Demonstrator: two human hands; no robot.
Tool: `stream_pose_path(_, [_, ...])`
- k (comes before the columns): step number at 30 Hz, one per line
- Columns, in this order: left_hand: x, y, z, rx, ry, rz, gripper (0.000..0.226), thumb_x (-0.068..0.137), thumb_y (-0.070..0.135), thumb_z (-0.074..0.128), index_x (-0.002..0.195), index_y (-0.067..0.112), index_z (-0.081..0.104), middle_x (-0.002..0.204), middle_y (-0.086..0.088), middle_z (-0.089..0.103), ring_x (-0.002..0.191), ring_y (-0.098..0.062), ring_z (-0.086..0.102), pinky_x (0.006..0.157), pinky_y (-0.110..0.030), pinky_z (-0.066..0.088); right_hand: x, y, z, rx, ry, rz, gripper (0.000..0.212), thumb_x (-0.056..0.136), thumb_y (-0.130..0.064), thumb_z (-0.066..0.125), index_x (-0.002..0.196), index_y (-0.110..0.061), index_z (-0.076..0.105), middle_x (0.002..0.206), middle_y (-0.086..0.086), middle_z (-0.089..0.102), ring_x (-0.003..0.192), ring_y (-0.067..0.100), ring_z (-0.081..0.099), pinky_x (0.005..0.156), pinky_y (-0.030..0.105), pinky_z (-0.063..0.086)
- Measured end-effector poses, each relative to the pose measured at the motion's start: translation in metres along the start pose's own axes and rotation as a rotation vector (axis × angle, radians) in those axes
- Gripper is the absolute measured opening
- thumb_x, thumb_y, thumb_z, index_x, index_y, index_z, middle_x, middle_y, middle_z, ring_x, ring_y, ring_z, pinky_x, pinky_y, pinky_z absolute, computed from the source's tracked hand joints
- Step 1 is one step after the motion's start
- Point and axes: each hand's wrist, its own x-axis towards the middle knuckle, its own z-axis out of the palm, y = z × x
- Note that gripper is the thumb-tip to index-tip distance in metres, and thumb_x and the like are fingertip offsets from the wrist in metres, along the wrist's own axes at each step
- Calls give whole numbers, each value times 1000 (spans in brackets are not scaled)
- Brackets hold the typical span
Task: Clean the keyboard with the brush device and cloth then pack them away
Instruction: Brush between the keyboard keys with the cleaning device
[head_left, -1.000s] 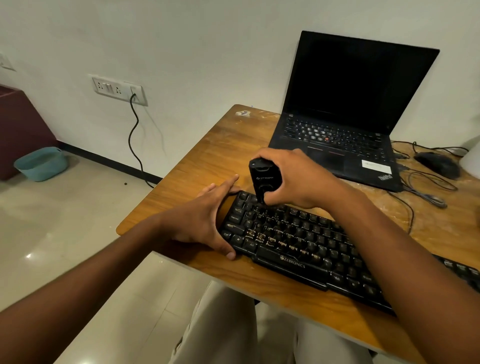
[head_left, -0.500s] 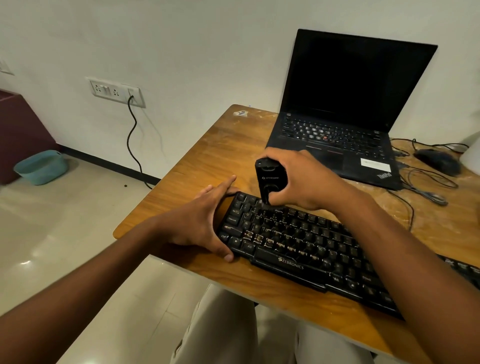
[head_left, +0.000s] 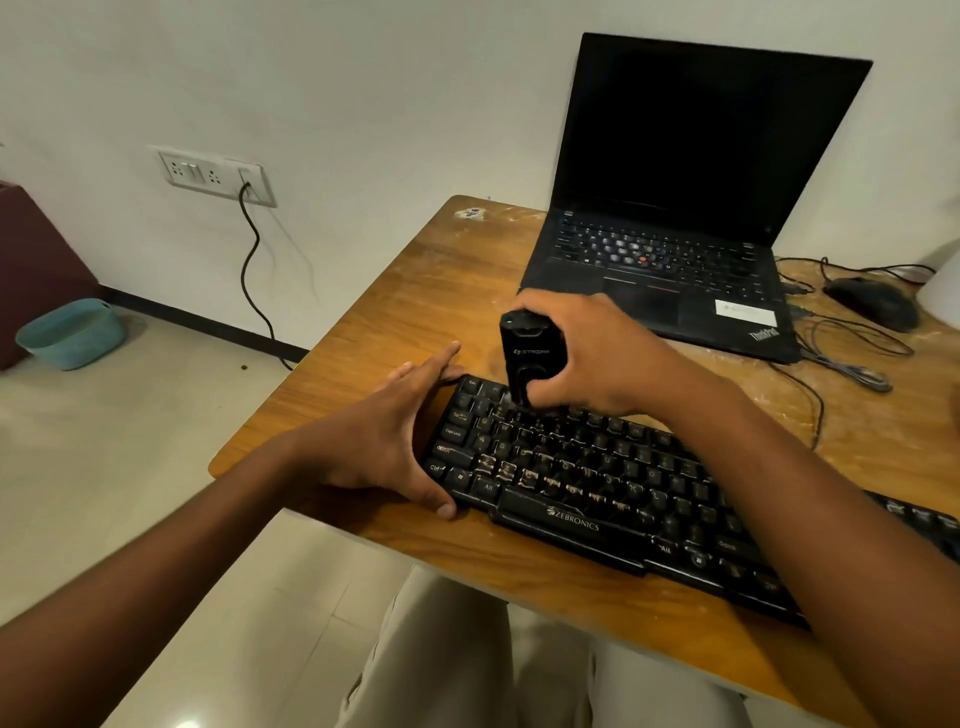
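Right hand (head_left: 597, 358) grips the brush (head_left: 531, 358), probably light and rigid; left hand (head_left: 379, 441), fingers straight, braces the keyboard (head_left: 597, 493) by the counter's (head_left: 415, 291) left edge.

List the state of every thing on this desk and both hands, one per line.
Laptop: lid open, screen dark.
Keyboard: flat on the desk, grime on the keys.
Brush device: upright, its lower end on the keyboard's top rows.
Right hand: grips the brush device.
Left hand: fingers straight, braced against the keyboard's left end.
Mouse: idle beside the laptop.
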Motion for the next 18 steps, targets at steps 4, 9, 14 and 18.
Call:
stream_pose_path(4, [0,-1,0,0,5,2,160,44,68,97,155,60,-18,163,29,7,160,-25,-1,127,-61,17,-2,4,-13,52,81,40,62,68,-19,89,117,-37,57,103,-10,65,96,14,63,77,37,60])
stream_pose_path(9, [1,0,1,-10,8,-2,160,42,68,97,155,60,-17,164,27,10,160,-28,6,126,-62,21,4,-6,8,241,274,-10,58,72,-17,87,121,-30,58,101,-10,66,92,8,66,74,27,61])
stream_pose_path(14, [3,-2,1,-2,21,-13,161,38,73,96,155,62,-15,169,16,13,159,-28,11,125,-61,23,0,-1,17,149,148,3,63,72,-17,86,124,-33,57,101,-5,66,89,12,67,67,30,62])
stream_pose_path(18, [4,-3,1,-6,18,-3,162,38,74,95,155,61,-14,170,15,13,159,-29,10,126,-61,22,-3,9,-6,-11,14,43,65,67,-21,89,121,-37,56,103,-8,64,98,19,61,73,38,60])
